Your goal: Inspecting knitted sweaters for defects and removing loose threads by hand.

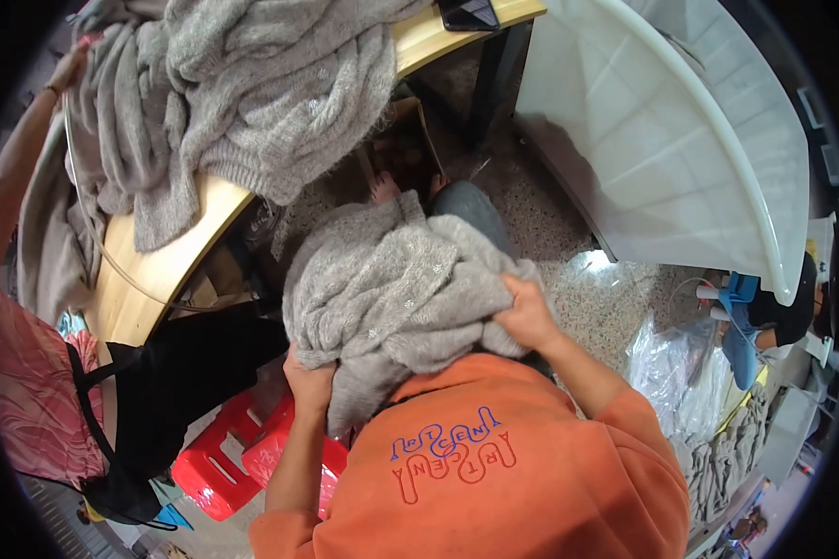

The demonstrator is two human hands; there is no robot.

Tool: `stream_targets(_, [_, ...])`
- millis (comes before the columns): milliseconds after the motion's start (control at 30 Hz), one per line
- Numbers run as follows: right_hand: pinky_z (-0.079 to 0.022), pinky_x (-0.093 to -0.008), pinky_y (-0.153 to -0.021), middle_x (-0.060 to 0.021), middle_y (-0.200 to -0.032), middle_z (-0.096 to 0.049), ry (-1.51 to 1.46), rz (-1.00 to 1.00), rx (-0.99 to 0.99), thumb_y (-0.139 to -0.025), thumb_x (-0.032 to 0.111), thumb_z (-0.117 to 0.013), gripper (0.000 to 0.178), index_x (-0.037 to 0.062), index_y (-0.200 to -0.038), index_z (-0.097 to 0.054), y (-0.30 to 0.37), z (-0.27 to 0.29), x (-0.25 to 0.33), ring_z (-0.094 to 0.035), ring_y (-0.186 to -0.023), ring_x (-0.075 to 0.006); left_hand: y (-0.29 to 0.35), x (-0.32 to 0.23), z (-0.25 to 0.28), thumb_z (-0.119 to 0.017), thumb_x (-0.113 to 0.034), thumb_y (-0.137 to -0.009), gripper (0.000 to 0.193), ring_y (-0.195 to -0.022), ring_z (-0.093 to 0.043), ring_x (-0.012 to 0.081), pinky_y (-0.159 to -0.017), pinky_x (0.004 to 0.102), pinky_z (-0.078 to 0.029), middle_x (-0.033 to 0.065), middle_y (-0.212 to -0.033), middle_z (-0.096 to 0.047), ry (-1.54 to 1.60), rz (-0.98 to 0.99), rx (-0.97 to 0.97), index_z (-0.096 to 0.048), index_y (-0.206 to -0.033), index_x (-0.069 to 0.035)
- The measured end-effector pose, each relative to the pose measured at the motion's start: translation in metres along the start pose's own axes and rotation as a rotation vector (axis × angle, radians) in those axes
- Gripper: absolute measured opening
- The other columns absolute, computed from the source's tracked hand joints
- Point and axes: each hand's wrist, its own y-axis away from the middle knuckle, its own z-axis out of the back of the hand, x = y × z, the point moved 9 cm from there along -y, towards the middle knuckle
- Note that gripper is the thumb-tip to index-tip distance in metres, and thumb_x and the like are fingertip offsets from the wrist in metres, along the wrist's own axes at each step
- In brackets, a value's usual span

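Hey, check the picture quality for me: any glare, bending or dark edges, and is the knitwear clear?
Head view: bright glare on the speckled grey floor; head view: the straight-edged pale wooden table bows into a curve, and black rings the rim; head view: the fluffy grey knitted garment in both bare hands shows readable folds.

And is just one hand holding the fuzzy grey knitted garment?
No, the left hand grips one side of the grey knitted garment while the right hand grips the other.
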Motion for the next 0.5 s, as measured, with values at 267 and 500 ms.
stream_targets(267, [-0.042, -0.0454, -0.079, -0.0245, -0.105, -0.052, 0.211, 0.453, 0.360, -0.060, 0.017, -0.063, 0.042, -0.0023, -0.097, -0.056, 0.011, -0.061, 0.064, -0.051, -0.095, -0.0392, -0.004, -0.071, -0.129, -0.058, -0.004, -0.072, 0.049, -0.110, -0.049, 0.0247, -0.094, 0.0330, -0.037, 0.0144, -0.118, -0.052, 0.596, 0.391, 0.664, -0.048, -0.119, 0.006])
stream_targets(500, [-0.026, -0.0424, -0.102, -0.0236, -0.131, -0.031, 0.216, 0.700, -0.572, -0.072, 0.018, -0.066, 0.076, -0.0074, -0.131, -0.026, 0.066, 0.101, 0.123, -0.031, -0.123, -0.0352, -0.049, -0.415, -0.171, -0.064, -0.001, -0.067, 0.041, -0.091, -0.060, 0.0226, -0.081, 0.0300, -0.046, 0.0159, -0.101, -0.061, 1.164, -0.343, 1.062, -0.057, -0.107, 0.005])
